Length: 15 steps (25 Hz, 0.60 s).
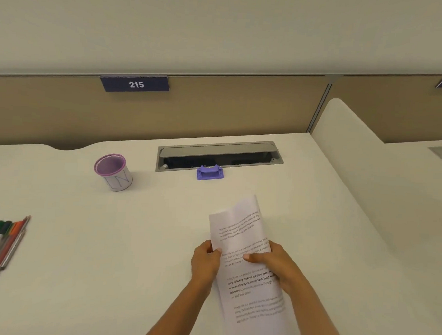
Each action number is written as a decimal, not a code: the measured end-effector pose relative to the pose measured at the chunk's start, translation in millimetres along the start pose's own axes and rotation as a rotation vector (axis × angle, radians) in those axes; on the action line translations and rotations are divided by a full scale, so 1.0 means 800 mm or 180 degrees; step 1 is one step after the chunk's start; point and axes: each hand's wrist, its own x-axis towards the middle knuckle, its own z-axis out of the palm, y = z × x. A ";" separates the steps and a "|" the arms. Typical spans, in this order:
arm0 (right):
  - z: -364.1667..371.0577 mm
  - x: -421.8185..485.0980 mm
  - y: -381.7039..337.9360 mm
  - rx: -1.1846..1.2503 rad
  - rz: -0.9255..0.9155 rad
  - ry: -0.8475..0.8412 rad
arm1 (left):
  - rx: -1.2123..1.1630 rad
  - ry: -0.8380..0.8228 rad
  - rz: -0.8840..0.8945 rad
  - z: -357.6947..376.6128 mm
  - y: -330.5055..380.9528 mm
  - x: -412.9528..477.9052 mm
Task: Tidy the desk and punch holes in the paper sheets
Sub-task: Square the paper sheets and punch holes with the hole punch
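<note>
Printed paper sheets (pixel 240 226) are held above the white desk (pixel 135 239), bent along their length. My left hand (pixel 205 261) grips their left edge, thumb on top. My right hand (pixel 274 264) grips the right edge, its thumb pressed on the printed face. A small purple hole punch (pixel 210 172) sits on the desk beyond the sheets, right in front of the cable slot. Both hands are well short of it.
A purple-rimmed pen cup (pixel 113 171) stands at the back left. Several markers and pencils (pixel 2 244) lie at the left edge. A grey cable slot (pixel 219 154) is set into the desk's rear. A white divider (pixel 348 137) bounds the right side.
</note>
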 end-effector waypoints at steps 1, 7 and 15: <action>0.011 -0.003 -0.002 0.0096 -0.0157 -0.0031 | -0.0152 0.0040 0.0069 -0.014 0.002 -0.002; 0.046 -0.023 -0.024 0.0286 -0.0695 -0.0276 | -0.0630 0.0071 0.0416 -0.064 0.020 -0.005; 0.053 -0.049 -0.050 0.0130 -0.1163 -0.0635 | -0.1313 -0.1239 0.0603 -0.102 0.043 -0.007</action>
